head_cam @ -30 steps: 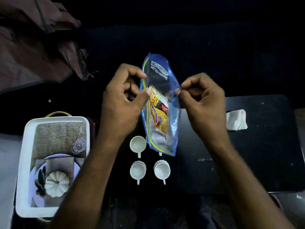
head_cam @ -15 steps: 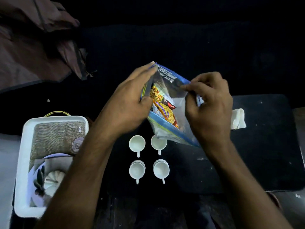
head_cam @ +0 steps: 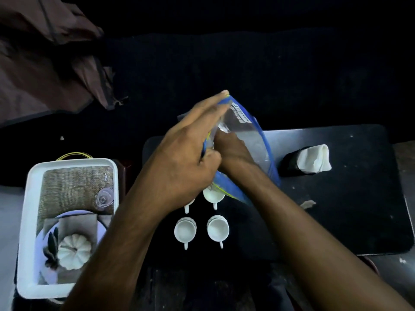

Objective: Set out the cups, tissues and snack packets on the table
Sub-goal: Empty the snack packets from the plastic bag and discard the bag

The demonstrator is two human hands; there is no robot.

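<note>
Snack packets are the thing in hand, but they lie hidden inside the clear zip bag (head_cam: 244, 140) with blue edging, held above the black bench (head_cam: 336, 209). The bag's long axis runs from its mouth at about 11 o'clock down to its bottom corner at about 5 o'clock. The left hand (head_cam: 186, 162) holds the mouth open, its fingers (head_cam: 215, 102) stretched flat along the near lip with the thumb pinching that lip. The right hand (head_cam: 231, 149) is plunged into the bag, so it is the nearer hand to the packets; whether its fingers are closed on a packet cannot be told through the plastic. Four white cups (head_cam: 217, 227) stand in a square just under the bag, toward 6 o'clock, and the folded tissues (head_cam: 314, 160) sit in a dark holder at 3 o'clock. Judging by this, drawing a packet out along the bag's axis comes next.
</note>
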